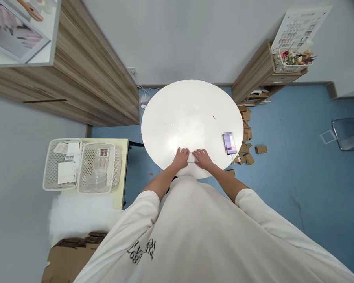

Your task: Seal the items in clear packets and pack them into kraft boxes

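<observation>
Both hands flat on a white sheet (192,162) at the table's (191,114) near edge.
Left hand (181,157) and right hand (203,157) press it, fingers spread, gripping nothing — a phone (229,143) lies right, baskets (82,165) left, small boxes (247,151) on the floor.

Our left hand (181,157) and right hand (203,158) lie side by side on a flat sheet (192,158) at the near edge of the round table (188,114) — a phone (229,143) to their right. Two baskets (82,165) sit on a side table (122,173) far left — small boxes (246,137) on the floor right of the table.
</observation>
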Demonstrator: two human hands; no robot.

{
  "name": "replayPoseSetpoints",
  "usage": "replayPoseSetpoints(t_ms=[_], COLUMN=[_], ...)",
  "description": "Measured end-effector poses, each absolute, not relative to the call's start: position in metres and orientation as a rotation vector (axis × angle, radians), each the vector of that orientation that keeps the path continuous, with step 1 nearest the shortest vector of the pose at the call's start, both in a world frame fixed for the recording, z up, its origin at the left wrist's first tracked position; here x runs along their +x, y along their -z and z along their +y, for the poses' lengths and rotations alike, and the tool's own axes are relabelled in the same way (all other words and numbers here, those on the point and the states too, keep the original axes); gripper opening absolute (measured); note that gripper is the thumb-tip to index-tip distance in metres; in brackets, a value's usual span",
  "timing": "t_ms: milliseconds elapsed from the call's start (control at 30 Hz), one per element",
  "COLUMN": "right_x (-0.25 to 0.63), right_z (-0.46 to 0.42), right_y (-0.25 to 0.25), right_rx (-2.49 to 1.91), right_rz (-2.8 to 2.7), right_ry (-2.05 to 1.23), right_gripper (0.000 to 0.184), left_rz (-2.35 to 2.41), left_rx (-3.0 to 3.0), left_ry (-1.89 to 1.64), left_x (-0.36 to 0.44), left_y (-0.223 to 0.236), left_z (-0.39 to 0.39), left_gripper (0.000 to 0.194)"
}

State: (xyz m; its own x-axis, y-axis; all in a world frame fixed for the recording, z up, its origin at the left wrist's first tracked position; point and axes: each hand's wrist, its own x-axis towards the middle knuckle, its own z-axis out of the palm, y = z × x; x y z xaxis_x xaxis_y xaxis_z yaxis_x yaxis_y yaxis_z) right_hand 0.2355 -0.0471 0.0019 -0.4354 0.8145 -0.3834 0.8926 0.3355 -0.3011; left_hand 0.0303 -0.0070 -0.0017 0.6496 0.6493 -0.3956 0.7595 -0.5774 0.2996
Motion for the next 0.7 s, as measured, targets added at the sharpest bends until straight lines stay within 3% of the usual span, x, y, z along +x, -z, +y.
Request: replayPoseSetpoints(t_ms=[433, 700], right_x=[0.220, 0.225], right_z=[-0.060, -0.053], right_y=[-0.009, -0.026], right_rx=[1.561, 1.576], right_rz=[2.438, 2.466], right_ry=[0.690, 0.796], right_gripper=[0.062, 0.039], left_rz=[1.084, 1.080], left_rx=[2.455, 2.321], left_ry=[0.374, 0.343], left_x=[0.026, 0.023], left_y=[-0.010, -0.027], left_z=[-0.021, -0.018], left_gripper=[0.079, 0.041])
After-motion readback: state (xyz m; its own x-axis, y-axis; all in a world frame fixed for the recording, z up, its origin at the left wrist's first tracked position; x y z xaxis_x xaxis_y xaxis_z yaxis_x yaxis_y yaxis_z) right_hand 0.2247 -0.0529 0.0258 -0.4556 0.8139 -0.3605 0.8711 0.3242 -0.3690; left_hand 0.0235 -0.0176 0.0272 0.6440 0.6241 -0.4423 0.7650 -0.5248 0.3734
